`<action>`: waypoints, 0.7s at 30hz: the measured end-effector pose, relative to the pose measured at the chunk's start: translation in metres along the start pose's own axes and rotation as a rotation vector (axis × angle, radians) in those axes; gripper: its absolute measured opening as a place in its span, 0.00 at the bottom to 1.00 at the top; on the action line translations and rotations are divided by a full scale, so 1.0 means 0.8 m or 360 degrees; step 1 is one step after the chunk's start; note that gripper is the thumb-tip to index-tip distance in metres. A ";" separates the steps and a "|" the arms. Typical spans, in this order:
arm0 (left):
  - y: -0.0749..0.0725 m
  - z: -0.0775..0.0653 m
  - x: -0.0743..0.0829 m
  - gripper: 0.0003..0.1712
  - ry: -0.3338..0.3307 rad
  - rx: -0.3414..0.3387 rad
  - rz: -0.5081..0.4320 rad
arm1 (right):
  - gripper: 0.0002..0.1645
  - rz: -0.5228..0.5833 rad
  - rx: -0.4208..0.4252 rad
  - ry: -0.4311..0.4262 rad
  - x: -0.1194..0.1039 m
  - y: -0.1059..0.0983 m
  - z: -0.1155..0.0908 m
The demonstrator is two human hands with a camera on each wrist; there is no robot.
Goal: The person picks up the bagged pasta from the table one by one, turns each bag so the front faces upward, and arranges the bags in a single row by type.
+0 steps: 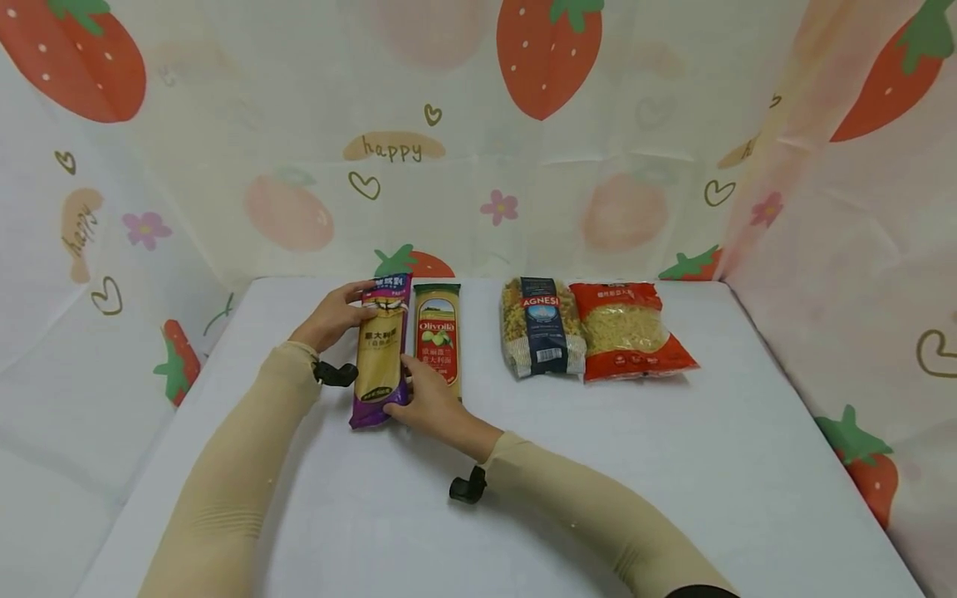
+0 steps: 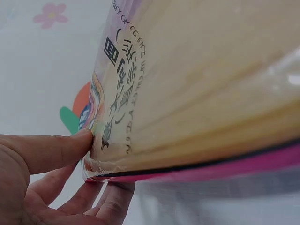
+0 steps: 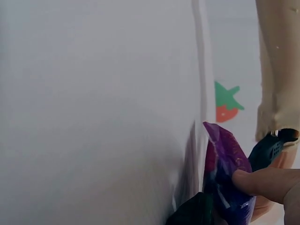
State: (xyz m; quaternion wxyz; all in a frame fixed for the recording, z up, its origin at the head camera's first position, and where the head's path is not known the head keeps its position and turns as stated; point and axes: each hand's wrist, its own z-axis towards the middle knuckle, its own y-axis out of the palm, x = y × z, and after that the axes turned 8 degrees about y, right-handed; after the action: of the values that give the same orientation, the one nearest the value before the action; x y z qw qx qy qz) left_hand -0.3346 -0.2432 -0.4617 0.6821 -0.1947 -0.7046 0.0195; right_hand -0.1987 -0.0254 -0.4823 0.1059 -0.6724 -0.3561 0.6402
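Note:
A purple-and-yellow pack of spaghetti [image 1: 380, 353] stands tilted at the left of the table, held between both hands. My left hand [image 1: 332, 317] grips its upper left edge; in the left wrist view the thumb lies on the clear front and the fingers [image 2: 115, 201] reach under the edge. Lower down, my right hand [image 1: 437, 409] holds the pack's right side. The right wrist view shows its thumb [image 3: 262, 183] pressed on the purple end [image 3: 229, 159], the other fingers mostly hidden. Just right of it is a red-and-green Olivoila spaghetti pack [image 1: 437, 332], partly covered by my right hand.
Farther right, a dark-banded Agnesi pasta bag [image 1: 543, 328] and a red bag of pasta [image 1: 628, 328] lie side by side. The white table [image 1: 673, 465] is enclosed by strawberry-print cloth [image 1: 463, 191] at the back and sides.

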 end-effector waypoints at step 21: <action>0.007 0.008 -0.018 0.40 -0.0099 0.0019 0.0060 | 0.50 -0.0136 -0.0063 0.0002 0.001 0.006 0.006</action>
State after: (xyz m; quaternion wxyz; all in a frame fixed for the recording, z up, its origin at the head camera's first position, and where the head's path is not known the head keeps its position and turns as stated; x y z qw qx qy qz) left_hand -0.3392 -0.2406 -0.4776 0.6606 -0.2031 -0.7215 0.0426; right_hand -0.2019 -0.0300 -0.4863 0.1200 -0.6590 -0.3970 0.6275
